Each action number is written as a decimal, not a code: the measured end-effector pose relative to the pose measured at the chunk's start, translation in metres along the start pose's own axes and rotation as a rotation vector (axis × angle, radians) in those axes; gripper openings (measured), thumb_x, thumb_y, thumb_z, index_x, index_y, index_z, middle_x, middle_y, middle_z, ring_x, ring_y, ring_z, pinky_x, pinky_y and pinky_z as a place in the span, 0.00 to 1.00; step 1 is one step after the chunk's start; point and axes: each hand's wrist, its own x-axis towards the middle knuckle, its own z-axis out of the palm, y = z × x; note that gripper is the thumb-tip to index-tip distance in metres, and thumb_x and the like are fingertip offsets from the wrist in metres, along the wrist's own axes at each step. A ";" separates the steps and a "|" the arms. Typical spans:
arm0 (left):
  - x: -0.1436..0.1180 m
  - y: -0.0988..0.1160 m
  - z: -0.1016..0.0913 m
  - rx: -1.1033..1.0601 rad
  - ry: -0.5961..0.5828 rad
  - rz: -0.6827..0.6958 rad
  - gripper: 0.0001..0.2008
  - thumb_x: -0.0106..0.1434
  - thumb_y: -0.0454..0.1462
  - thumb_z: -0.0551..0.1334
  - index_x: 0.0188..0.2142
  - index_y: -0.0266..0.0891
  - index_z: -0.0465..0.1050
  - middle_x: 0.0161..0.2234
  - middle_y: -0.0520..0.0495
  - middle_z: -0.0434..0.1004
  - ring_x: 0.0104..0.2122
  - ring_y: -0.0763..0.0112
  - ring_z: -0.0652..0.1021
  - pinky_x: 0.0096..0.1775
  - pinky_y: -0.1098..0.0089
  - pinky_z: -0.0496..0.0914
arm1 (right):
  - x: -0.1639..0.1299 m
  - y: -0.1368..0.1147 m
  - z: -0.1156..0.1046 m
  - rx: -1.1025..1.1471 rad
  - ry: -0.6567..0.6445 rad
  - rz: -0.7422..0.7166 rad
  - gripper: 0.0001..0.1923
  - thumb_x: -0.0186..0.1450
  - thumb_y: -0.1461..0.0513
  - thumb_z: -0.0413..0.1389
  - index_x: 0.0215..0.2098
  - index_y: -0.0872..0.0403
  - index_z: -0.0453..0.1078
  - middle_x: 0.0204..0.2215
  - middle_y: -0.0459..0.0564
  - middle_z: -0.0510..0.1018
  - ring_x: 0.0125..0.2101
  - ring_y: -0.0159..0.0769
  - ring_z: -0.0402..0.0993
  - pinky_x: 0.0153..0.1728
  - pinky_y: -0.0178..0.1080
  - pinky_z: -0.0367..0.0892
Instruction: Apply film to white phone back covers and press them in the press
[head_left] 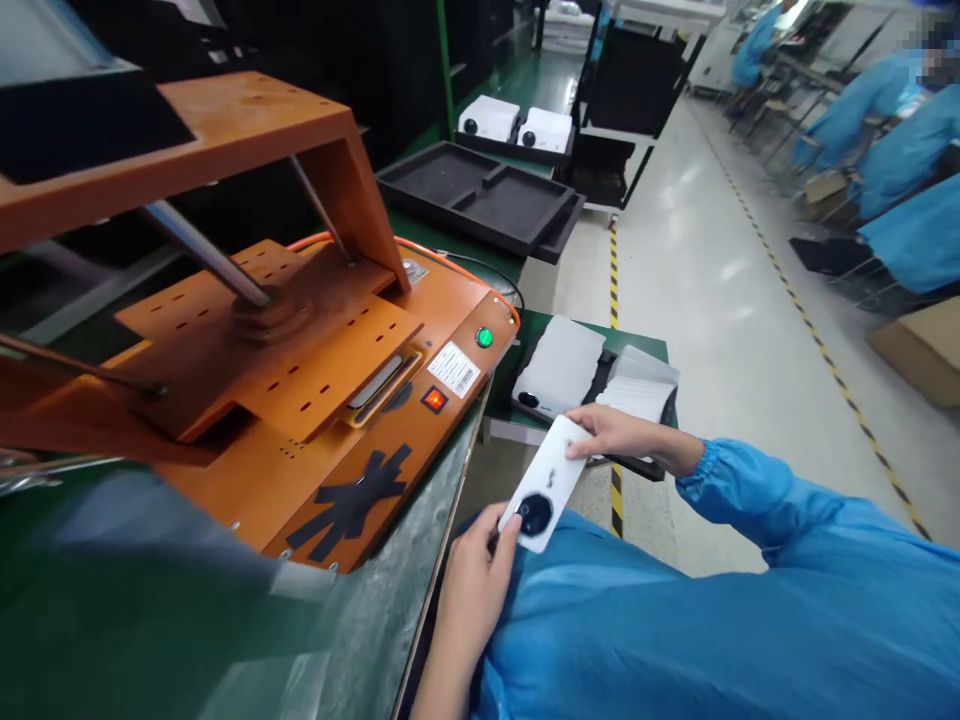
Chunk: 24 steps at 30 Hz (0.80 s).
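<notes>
Both hands hold a white phone back cover (555, 472) with a large round black camera ring, tilted in front of my body. My left hand (480, 560) pinches its lower end beside the black ring, with the thumb on the face. At the upper end my right hand (611, 435) grips it between thumb and fingers. Just beyond the cover stands a black tray (600, 375) with two stacks in it: white covers (559, 362) on the left and whitish sheets (637, 390) on the right.
An orange press (450, 300) with a green button (485, 337) and a lit red switch (434, 399) stands on the green bench at left. Farther back are black trays (480, 190) and more stacked white covers (546, 128). People in blue sit at far right.
</notes>
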 end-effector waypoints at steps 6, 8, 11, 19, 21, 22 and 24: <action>0.015 -0.010 0.027 0.268 -0.141 0.136 0.18 0.73 0.45 0.51 0.44 0.46 0.79 0.36 0.47 0.84 0.37 0.61 0.82 0.40 0.66 0.72 | -0.036 0.017 0.043 -0.681 0.202 -0.251 0.34 0.61 0.53 0.66 0.62 0.54 0.65 0.54 0.62 0.76 0.53 0.48 0.73 0.52 0.49 0.67; 0.019 -0.009 0.034 0.301 -0.185 0.230 0.18 0.73 0.44 0.50 0.44 0.46 0.79 0.39 0.46 0.84 0.41 0.61 0.82 0.44 0.64 0.73 | -0.042 0.023 0.060 -0.696 0.074 -0.302 0.23 0.66 0.53 0.61 0.56 0.52 0.71 0.46 0.57 0.81 0.46 0.44 0.77 0.48 0.44 0.69; 0.018 -0.015 0.040 0.323 -0.133 0.233 0.20 0.73 0.46 0.51 0.56 0.44 0.74 0.49 0.43 0.82 0.49 0.59 0.81 0.51 0.58 0.73 | -0.047 0.047 0.053 -0.638 0.088 -0.022 0.12 0.68 0.52 0.59 0.44 0.50 0.76 0.35 0.49 0.82 0.36 0.38 0.79 0.39 0.37 0.70; -0.005 -0.035 0.031 0.263 -0.187 0.092 0.24 0.72 0.50 0.52 0.61 0.43 0.71 0.54 0.42 0.80 0.54 0.58 0.79 0.58 0.54 0.71 | -0.057 0.144 -0.031 -0.791 0.558 0.523 0.15 0.68 0.57 0.56 0.49 0.57 0.74 0.42 0.63 0.82 0.43 0.48 0.80 0.42 0.41 0.70; -0.014 -0.027 0.029 0.235 -0.151 0.091 0.22 0.72 0.48 0.53 0.60 0.43 0.72 0.52 0.42 0.81 0.53 0.58 0.79 0.58 0.53 0.71 | -0.057 0.152 -0.025 -0.841 0.581 0.517 0.15 0.68 0.57 0.55 0.48 0.57 0.74 0.43 0.65 0.81 0.43 0.50 0.80 0.42 0.43 0.71; -0.020 -0.022 0.027 0.218 -0.124 0.100 0.21 0.72 0.46 0.54 0.60 0.43 0.72 0.51 0.43 0.81 0.53 0.58 0.79 0.58 0.53 0.71 | -0.057 0.154 -0.021 -0.869 0.588 0.497 0.15 0.68 0.57 0.55 0.47 0.57 0.74 0.43 0.67 0.81 0.43 0.51 0.79 0.43 0.45 0.71; -0.033 -0.012 0.022 0.180 -0.060 0.129 0.19 0.72 0.43 0.56 0.59 0.45 0.73 0.51 0.45 0.81 0.52 0.60 0.79 0.59 0.55 0.70 | -0.055 0.157 -0.020 -0.927 0.588 0.420 0.15 0.66 0.55 0.57 0.45 0.56 0.74 0.44 0.70 0.79 0.46 0.56 0.78 0.45 0.50 0.70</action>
